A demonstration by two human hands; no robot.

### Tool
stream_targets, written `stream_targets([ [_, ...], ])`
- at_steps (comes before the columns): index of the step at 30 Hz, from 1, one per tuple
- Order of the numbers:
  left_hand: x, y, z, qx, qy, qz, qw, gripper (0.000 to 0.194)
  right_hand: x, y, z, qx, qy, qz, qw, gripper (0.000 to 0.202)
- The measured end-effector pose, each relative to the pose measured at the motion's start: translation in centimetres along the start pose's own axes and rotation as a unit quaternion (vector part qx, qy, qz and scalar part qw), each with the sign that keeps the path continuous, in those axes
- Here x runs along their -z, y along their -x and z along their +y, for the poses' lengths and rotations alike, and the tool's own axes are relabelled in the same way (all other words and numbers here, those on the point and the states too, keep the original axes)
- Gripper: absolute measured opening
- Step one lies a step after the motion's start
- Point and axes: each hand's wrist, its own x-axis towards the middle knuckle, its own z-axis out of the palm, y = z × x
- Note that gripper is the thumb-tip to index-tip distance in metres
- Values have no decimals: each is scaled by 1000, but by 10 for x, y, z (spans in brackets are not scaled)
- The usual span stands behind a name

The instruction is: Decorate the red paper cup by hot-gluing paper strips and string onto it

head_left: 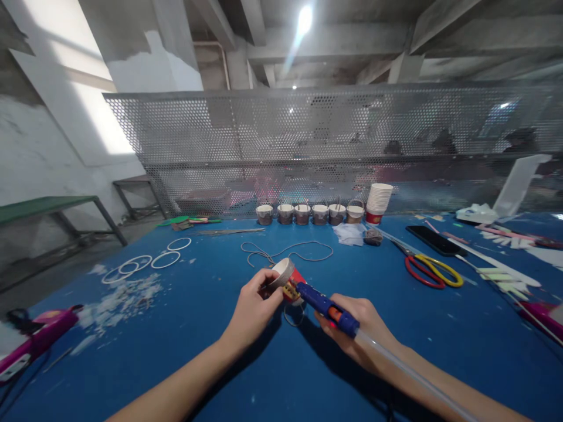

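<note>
My left hand (pixel 256 302) is closed around a red paper cup (pixel 299 278), which is tilted over the table. Grey cord (pixel 285 271) is wound round the cup near its white rim. In my right hand (pixel 358 319) is a blue hot glue gun (pixel 320 302), its nozzle pointed at the side of the cup. A clear glue stick (pixel 396 366) sticks out of the gun's back end. The cord's loose length (pixel 303 246) lies in loops on the table behind the cup, and a small loop hangs below it.
Several cord-wrapped cups (pixel 320 215) stand in a row at the back, beside a stack of paper cups (pixel 379 202). Scissors (pixel 433 271) and a black phone (pixel 435 240) lie at right. White rings (pixel 165 259), dried glue scraps (pixel 121 305) and a purple power strip (pixel 41 337) are at left.
</note>
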Motion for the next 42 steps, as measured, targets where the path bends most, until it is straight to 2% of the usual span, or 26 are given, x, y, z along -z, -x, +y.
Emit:
stream_targets([
  [7,0,1,0,-2,4,-13,1000,11,-6,2,0,18,16,9,1000,25],
  [16,2,-2,-4,-1,-2,-24,1000,12,-4,1,4,-25,34,17,999,29],
  [22,2,-1,-1,-5,3,-26,1000,9,-6,2,2,-5,54,31,998,29],
  [28,3,-3,-1,-16,0,-29,999,9,2,-1,0,-65,11,16,998,33],
  [34,5,-5,-6,-25,-21,-36,999,9,1,0,-4,-53,19,0,998,30],
  [42,7,-6,-5,0,17,-48,999,8,12,-6,-8,-154,-51,-11,987,33],
])
